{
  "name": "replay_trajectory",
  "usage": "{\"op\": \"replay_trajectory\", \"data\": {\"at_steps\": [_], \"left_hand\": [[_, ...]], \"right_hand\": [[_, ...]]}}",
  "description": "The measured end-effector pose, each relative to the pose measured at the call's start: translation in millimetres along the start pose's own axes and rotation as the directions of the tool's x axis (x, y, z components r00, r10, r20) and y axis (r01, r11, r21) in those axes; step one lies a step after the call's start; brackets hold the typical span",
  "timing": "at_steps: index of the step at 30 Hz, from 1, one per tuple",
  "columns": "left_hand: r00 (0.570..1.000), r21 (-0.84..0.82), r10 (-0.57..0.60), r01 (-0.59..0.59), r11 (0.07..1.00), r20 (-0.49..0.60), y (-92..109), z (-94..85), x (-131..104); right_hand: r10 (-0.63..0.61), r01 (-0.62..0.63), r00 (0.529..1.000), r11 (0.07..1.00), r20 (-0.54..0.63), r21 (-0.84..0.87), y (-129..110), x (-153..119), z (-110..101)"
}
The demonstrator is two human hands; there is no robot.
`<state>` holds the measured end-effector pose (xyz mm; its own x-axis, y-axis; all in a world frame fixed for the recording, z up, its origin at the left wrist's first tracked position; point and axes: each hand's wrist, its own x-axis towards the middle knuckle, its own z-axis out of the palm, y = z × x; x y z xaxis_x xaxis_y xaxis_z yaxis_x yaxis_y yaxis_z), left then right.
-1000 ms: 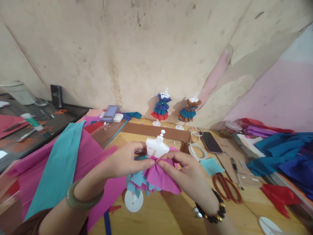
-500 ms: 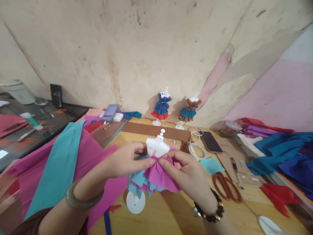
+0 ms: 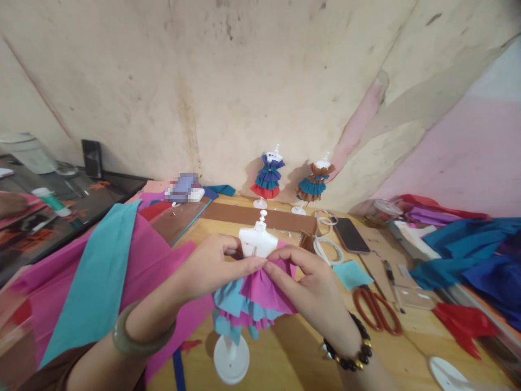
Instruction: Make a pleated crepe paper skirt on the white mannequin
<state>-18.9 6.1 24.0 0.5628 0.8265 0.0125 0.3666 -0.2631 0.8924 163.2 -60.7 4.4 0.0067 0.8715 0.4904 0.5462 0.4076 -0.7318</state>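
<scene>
"At the wooden table (image 3: 280, 364), front: which item?"

"One miniature white mannequin (image 3: 257, 243), between both hands; skirt (image 3: 238, 298) in light-blue and magenta ruffles."

"Grips?"

"Left hand (image 3: 215, 269): closed about the mannequin's side, thumb at waist. Right hand (image 3: 303, 274): thumb and finger pinching the front magenta ruffle (image 3: 266, 290)."

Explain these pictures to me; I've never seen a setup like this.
There is no machine here: these are a person's bare hands, seen from one camera worn on the head, looking forward and down. The left hand and right hand meet at the front of a small white dress form, pinching gathered pink material over light blue ruffles. Near the wall stand two dressed forms, one blue and red, one brown and teal. To the right on the wooden table lie a dark phone and orange-handled scissors.
</scene>
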Motion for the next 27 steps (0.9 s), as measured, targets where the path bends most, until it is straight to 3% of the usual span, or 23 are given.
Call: {"op": "replay_trajectory", "data": {"at_steps": [4, 7, 10, 16, 27], "left_hand": [[0.998, -0.040, 0.014, -0.016, 0.999, -0.055, 3, -5.3, 2], [0.994, -0.059, 0.022, -0.029, 0.998, -0.108, 5, -8.3, 3], [0.994, -0.062, 0.007, -0.014, 0.998, -0.106, 3, -8.7, 3], [0.999, -0.075, -0.014, 0.012, 0.997, -0.035, -1, -6.1, 2], [0.993, -0.001, 0.020, -0.020, 1.000, -0.116, -3, -9.0, 2]], "right_hand": [[-0.228, 0.215, 0.967, 0.969, -0.112, -0.118, -4, -2, -4], [-0.405, 0.386, 0.913, 0.893, -0.042, -0.230, -13, -8, -4], [-0.504, 0.481, 0.863, 0.804, 0.031, -0.350, -20, -13, 0], [-0.563, 0.518, 0.823, 0.686, 0.077, -0.512, -16, -17, 8], [-0.615, 0.597, 0.772, 0.613, 0.161, -0.518, -12, -18, 14]]}}
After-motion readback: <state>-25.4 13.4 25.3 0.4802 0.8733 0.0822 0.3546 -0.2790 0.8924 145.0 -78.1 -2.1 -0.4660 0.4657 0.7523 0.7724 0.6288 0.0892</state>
